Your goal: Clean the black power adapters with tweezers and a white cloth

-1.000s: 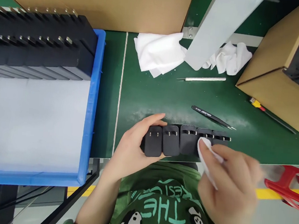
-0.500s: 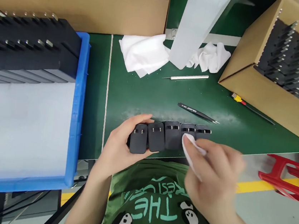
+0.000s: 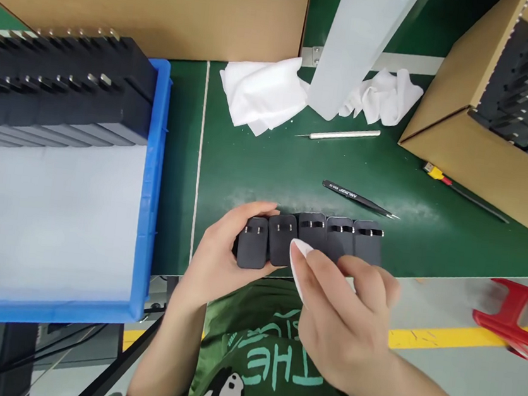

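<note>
Several black power adapters stand side by side in a row near the table's front edge, their metal prongs facing up. My left hand wraps around the left end of this row, thumb behind and fingers in front. Between the thumb and fingers of my right hand a folded white cloth is pinched. Its tip lies against or just over the second and third adapters from the left; contact is hard to tell. Behind the row lie black tweezers.
At left is a blue tray with more adapters in rows. Cardboard boxes of adapters stand at the back and right. White cloths, a needle-tipped tool and a yellow-and-red cable connector lie on the green table.
My right hand has moved left along the row with the cloth, from the fourth adapter toward the second and third. My left hand keeps its hold. The whole view has shifted slightly.
</note>
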Tool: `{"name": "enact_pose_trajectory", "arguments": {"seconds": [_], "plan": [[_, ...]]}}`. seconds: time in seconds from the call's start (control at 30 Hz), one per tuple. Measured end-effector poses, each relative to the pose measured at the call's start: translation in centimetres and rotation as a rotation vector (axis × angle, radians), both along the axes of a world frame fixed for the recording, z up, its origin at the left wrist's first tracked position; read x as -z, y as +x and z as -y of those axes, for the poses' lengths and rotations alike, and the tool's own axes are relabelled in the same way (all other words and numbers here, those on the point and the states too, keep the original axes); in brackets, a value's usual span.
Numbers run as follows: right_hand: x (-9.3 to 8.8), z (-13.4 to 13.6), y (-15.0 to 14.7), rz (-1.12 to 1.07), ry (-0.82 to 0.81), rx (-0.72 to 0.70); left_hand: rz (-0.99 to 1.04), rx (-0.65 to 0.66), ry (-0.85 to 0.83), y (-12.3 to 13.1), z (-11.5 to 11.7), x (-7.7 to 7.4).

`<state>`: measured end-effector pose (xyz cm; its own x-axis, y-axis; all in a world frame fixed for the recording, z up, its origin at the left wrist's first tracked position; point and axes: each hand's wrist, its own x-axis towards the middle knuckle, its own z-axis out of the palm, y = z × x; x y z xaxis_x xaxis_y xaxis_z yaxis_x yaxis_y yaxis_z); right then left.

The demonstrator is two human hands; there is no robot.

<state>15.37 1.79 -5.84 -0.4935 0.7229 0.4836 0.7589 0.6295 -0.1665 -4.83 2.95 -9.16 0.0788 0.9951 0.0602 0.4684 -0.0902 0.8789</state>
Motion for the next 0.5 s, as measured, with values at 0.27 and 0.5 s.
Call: {"name": "enact_pose_trajectory", "arguments": {"seconds": [0.27, 0.5], "plan": [[-0.6, 0.8, -0.5, 0.041, -0.010, -0.017, 0.039, 0.009, 0.002, 0.0, -0.1, -0.2], [0.2, 1.5, -2.3, -0.032, -0.017, -0.098, 0.083, 0.040, 0.005, -0.2, 0.0, 0.1]]}}
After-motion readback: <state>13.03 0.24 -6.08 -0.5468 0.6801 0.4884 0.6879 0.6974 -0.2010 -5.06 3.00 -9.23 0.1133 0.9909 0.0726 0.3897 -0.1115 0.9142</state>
